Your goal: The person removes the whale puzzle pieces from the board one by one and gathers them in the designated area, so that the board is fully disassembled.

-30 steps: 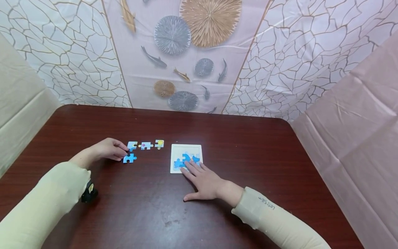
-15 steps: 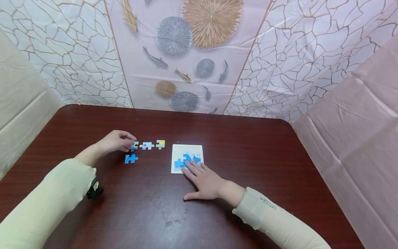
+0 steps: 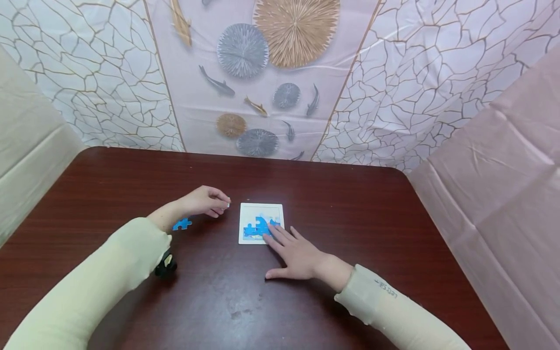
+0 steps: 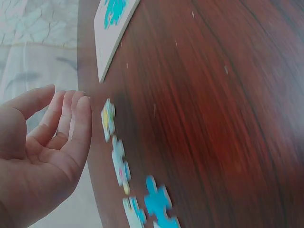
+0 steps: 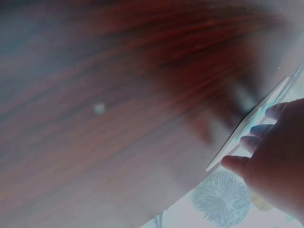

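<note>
My left hand [image 3: 205, 201] hovers over a row of jigsaw pieces, its fingers loosely curved with nothing between them. In the left wrist view that hand [image 4: 47, 142] is beside a yellow sun piece [image 4: 108, 119], with a pale piece [image 4: 119, 164] and another pale piece [image 4: 133, 212] behind it in line. A blue piece [image 4: 158, 199] lies alongside; the head view shows only part of this blue piece [image 3: 182, 224]. My right hand [image 3: 297, 255] is spread, fingertips resting on the white puzzle tray [image 3: 261, 209], where several blue pieces [image 3: 261, 226] lie in the lower part.
The dark red wooden table [image 3: 245, 301] stretches around both arms. A patterned cloth [image 3: 280, 116] hangs behind its far edge, and plain cloths [image 3: 494, 194] flank the sides. The left wrist carries a black device [image 3: 166, 264].
My left hand has moved right from the left end of the loose pieces to the sun piece, covering most of the row. My right hand has slid slightly right on the tray.
</note>
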A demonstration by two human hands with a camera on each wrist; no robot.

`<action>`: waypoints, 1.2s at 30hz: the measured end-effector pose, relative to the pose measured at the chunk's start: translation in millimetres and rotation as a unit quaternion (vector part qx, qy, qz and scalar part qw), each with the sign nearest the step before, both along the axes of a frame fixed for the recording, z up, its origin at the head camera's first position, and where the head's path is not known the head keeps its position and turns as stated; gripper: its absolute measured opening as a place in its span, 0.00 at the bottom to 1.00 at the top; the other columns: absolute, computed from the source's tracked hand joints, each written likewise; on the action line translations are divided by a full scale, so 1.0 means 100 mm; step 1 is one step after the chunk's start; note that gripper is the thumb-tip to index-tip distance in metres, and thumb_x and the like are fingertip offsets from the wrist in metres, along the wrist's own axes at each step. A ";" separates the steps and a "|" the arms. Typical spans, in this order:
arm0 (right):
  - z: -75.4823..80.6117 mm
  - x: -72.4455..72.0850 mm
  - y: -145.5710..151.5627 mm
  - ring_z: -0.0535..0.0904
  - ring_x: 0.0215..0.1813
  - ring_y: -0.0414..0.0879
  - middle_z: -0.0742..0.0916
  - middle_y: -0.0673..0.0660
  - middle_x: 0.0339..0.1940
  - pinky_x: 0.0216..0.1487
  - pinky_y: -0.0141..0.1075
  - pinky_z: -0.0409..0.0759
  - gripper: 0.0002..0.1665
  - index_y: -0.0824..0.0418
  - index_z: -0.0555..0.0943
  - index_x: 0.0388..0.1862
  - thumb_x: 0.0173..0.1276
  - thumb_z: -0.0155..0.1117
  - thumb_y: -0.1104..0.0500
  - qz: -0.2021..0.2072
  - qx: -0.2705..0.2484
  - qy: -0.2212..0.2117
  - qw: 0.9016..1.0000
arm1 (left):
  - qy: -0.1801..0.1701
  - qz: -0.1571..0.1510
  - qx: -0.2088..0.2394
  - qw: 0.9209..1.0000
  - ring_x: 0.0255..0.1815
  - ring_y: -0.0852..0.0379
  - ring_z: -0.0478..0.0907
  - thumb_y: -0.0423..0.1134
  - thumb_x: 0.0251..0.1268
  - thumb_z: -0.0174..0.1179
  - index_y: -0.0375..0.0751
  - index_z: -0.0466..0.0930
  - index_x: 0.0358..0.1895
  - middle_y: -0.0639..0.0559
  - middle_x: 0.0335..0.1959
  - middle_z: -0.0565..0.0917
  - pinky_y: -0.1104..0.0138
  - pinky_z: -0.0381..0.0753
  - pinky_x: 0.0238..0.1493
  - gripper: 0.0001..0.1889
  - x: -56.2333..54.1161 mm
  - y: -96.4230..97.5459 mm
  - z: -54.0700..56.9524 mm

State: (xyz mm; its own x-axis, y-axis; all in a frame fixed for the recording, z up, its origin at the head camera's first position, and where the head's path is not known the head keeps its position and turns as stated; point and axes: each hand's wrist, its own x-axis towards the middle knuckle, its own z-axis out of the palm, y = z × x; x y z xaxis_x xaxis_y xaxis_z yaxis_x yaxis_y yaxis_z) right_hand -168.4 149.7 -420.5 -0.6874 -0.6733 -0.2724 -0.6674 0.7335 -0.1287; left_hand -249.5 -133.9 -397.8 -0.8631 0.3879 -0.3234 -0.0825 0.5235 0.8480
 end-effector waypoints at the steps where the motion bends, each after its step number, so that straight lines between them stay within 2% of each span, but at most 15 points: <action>1: 0.00 0.00 0.01 0.42 0.78 0.50 0.49 0.55 0.78 0.75 0.55 0.46 0.54 0.53 0.49 0.76 0.60 0.48 0.26 -0.001 -0.001 -0.001 1.000 | -0.001 -0.004 0.002 1.000 0.41 0.50 0.81 0.36 0.66 0.54 0.26 0.74 0.54 0.33 0.46 0.80 0.62 0.84 0.44 0.18 -0.01 0.04 -0.01; 4: 0.00 0.01 0.05 0.43 0.78 0.50 0.49 0.55 0.78 0.75 0.55 0.46 0.54 0.53 0.49 0.76 0.60 0.48 0.26 -0.006 -0.002 -0.004 1.000 | -0.009 -0.013 0.016 1.000 0.40 0.51 0.81 0.35 0.66 0.54 0.25 0.74 0.54 0.34 0.45 0.81 0.62 0.84 0.44 0.18 -0.02 0.16 -0.04; 8: -0.01 0.01 0.09 0.43 0.78 0.50 0.51 0.55 0.78 0.75 0.55 0.46 0.54 0.54 0.50 0.76 0.60 0.48 0.25 -0.010 0.003 -0.007 1.000 | -0.022 -0.010 0.021 0.999 0.36 0.55 0.81 0.36 0.66 0.55 0.26 0.75 0.53 0.36 0.43 0.82 0.64 0.84 0.44 0.18 -0.04 0.32 -0.06; 14: -0.02 0.00 0.10 0.43 0.78 0.49 0.50 0.55 0.78 0.75 0.55 0.45 0.54 0.54 0.49 0.76 0.60 0.47 0.25 -0.008 0.009 -0.009 1.000 | -0.025 -0.016 0.013 0.999 0.37 0.54 0.82 0.38 0.66 0.55 0.29 0.75 0.54 0.37 0.43 0.83 0.63 0.83 0.45 0.19 -0.05 0.48 -0.11; 18: -0.02 0.00 0.09 0.43 0.78 0.49 0.51 0.55 0.78 0.75 0.55 0.45 0.54 0.53 0.49 0.76 0.60 0.47 0.25 -0.010 0.011 -0.009 1.000 | -0.033 -0.021 0.018 0.999 0.38 0.55 0.82 0.38 0.67 0.54 0.29 0.73 0.56 0.37 0.44 0.82 0.64 0.83 0.46 0.19 -0.05 0.54 -0.13; 24: -0.01 0.01 0.09 0.43 0.78 0.49 0.51 0.55 0.78 0.75 0.55 0.46 0.54 0.53 0.50 0.76 0.59 0.48 0.25 -0.014 0.014 -0.011 1.000 | -0.056 -0.009 0.019 0.998 0.41 0.54 0.83 0.39 0.68 0.53 0.31 0.72 0.58 0.38 0.47 0.82 0.66 0.83 0.46 0.20 -0.05 0.62 -0.15; 36: 0.00 0.02 0.09 0.43 0.78 0.49 0.50 0.56 0.78 0.75 0.55 0.46 0.54 0.54 0.49 0.76 0.60 0.49 0.26 -0.010 0.011 -0.006 1.000 | -0.063 -0.017 0.032 0.997 0.42 0.53 0.83 0.38 0.68 0.52 0.28 0.72 0.58 0.35 0.47 0.82 0.65 0.83 0.47 0.20 -0.06 0.69 -0.15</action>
State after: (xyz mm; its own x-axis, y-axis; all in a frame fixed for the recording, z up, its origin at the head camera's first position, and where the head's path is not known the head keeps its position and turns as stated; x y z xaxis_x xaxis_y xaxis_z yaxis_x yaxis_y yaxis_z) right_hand -166.7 158.4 -420.3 -0.6967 -0.6538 -0.2953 -0.6518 0.7488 -0.1202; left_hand -256.0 -65.3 -412.7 -0.8035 0.4399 -0.4011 -0.1727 0.4725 0.8642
